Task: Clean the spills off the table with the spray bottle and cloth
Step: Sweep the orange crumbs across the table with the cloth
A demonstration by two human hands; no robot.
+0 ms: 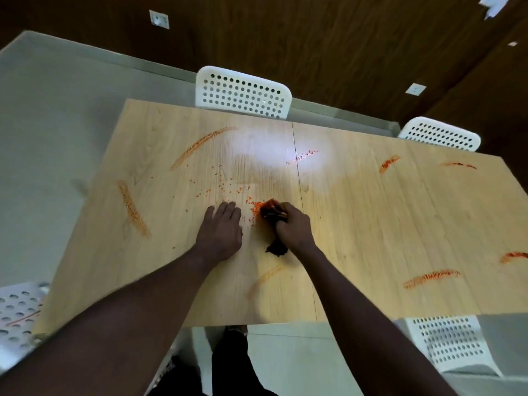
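Note:
A light wooden table (371,224) carries several orange-red smears and a scatter of orange crumbs (228,192) near its middle. My right hand (294,227) grips a dark bunched cloth (275,247) pressed on the tabletop, its front end stained orange against a small orange pile (257,207). Just left of that pile, my left hand (221,227) lies flat on the table with fingers slightly spread and nothing in it. No spray bottle is in view.
Long smears lie at the far left (200,145), the left (133,210), the near right (431,277) and the far right (388,162). White perforated chairs stand behind the table (243,92), (440,135) and at the near corners (454,344), (17,312).

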